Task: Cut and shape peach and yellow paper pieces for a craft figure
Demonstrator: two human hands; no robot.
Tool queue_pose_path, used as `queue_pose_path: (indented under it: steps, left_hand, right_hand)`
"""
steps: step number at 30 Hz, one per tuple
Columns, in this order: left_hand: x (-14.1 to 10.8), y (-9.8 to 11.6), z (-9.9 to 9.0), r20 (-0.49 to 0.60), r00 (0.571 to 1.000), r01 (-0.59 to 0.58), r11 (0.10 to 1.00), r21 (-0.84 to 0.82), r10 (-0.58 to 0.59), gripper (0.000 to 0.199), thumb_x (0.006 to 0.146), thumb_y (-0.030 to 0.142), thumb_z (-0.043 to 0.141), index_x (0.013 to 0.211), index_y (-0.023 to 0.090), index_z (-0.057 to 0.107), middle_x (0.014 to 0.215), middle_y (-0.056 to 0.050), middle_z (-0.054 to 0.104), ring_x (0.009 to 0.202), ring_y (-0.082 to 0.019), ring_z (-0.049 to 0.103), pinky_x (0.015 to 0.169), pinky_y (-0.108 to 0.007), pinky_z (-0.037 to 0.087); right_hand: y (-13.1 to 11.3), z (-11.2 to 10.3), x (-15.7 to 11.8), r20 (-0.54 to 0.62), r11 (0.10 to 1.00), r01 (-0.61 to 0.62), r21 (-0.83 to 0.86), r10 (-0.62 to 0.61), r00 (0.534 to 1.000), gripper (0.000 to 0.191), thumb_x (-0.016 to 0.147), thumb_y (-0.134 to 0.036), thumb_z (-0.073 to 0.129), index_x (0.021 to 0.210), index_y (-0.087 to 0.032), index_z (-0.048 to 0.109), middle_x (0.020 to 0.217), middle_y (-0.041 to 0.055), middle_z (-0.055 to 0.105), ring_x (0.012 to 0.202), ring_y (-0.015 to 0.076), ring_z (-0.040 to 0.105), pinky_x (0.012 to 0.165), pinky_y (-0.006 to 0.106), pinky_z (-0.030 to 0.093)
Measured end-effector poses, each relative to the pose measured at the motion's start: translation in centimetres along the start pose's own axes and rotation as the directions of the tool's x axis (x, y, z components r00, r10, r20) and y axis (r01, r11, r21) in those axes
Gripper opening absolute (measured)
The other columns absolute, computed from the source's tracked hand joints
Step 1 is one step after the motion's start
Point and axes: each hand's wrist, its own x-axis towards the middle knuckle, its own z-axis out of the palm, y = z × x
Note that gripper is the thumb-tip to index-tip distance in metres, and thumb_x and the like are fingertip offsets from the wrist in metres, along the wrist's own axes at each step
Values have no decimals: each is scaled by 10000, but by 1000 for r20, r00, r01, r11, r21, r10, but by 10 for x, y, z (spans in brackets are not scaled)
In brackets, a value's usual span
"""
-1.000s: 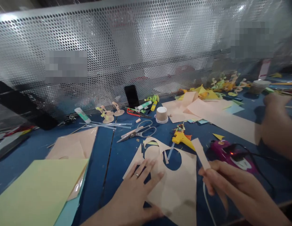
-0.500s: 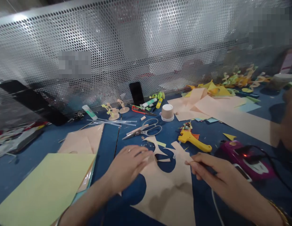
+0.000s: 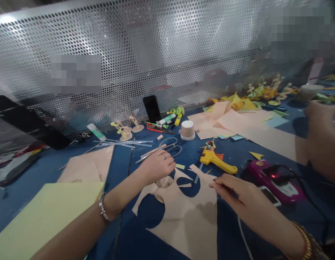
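Observation:
A pale pink sheet with rounded cut-outs (image 3: 194,220) lies on the blue table. My right hand (image 3: 232,191) pinches its upper right edge between thumb and fingers. Over the sheet's upper left part is my left hand (image 3: 158,167), its fingers curled downward; whatever they hold, if anything, is hidden. Just behind that hand lie metal scissors (image 3: 174,146), partly covered by it. Narrow paper scraps (image 3: 185,185) rest by the cut-outs. The yellow glue gun (image 3: 220,163) lies beyond my right hand.
A yellow-green sheet (image 3: 48,216) covers pink paper at left. Behind are clear sticks (image 3: 124,143), small paper figures (image 3: 125,133), a phone (image 3: 151,108) and a cup (image 3: 187,130). A purple power strip (image 3: 275,180) and cable lie right, near another person's hand (image 3: 322,112).
My left hand has moved up and away from me, and its fingers have curled. More of the sheet's left side shows. My right hand keeps its pinch. The whole view has shifted slightly.

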Motion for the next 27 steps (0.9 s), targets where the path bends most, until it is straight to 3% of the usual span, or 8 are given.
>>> queue_pose_path:
  steps: [6,10,13,15,18,21,24,27]
  left_hand:
    - [-31,18,-21,107,988,97,984,149,-114,400,855,-34,346,989,125,688,921,-144,725,914,-272,657,898,-460,462]
    - [-52,39,-34,91,951,277,947,161,-294,489,848,-12,350,1256,119,588,1316,-176,591,1217,-333,532,1019,-518,378]
    - [-61,61,-28,228,953,222,971,-89,-197,494,915,273,489,1403,210,450,1470,-100,453,1348,-303,400,1106,-470,311]
    - [-65,76,-16,327,932,237,944,-229,-155,812,790,567,619,1467,216,340,1548,-106,294,1415,-330,259,1139,-485,257]
    - [-67,91,2,398,892,339,899,-279,-213,976,714,688,612,1489,196,281,1577,-128,138,1443,-355,106,1154,-527,185]
    - [-63,94,6,379,864,449,847,-285,-331,960,742,721,543,1473,139,322,1566,-170,169,1438,-381,99,1154,-563,131]
    - [-50,91,-1,245,858,511,693,-509,-452,833,810,658,518,1444,133,387,1523,-171,329,1408,-358,259,1146,-548,187]
    - [-32,89,-9,178,796,395,272,-878,-579,529,883,512,511,1296,189,578,1363,-116,571,1265,-299,498,1060,-470,382]
  right_hand:
    - [3,4,5,17,998,-38,-57,39,999,231,976,-325,396,924,-241,604,950,29,690,873,206,665,750,328,488]
    - [7,2,9,10,969,-43,-243,47,999,265,981,-310,363,908,-224,603,878,40,693,816,244,680,704,368,485]
    - [7,1,12,19,940,-42,-339,52,998,274,981,-300,341,909,-212,591,820,43,691,739,257,686,635,372,477]
    - [5,0,14,31,938,-37,-345,51,998,271,980,-291,333,922,-207,584,830,52,690,741,265,684,637,382,478]
    - [1,-2,18,34,972,-30,-233,39,999,265,978,-319,354,914,-215,589,872,59,690,812,264,675,704,398,489]
    - [-8,-1,23,108,991,-64,115,52,993,280,972,-367,388,840,-222,589,807,33,673,736,193,669,677,324,520]
    - [-21,6,31,239,866,-130,483,13,971,262,963,-361,415,828,-205,577,787,7,638,656,126,652,622,247,540]
    - [-35,16,40,322,729,-190,658,-44,946,195,937,-361,475,942,-191,572,785,-8,634,603,99,644,590,228,541]
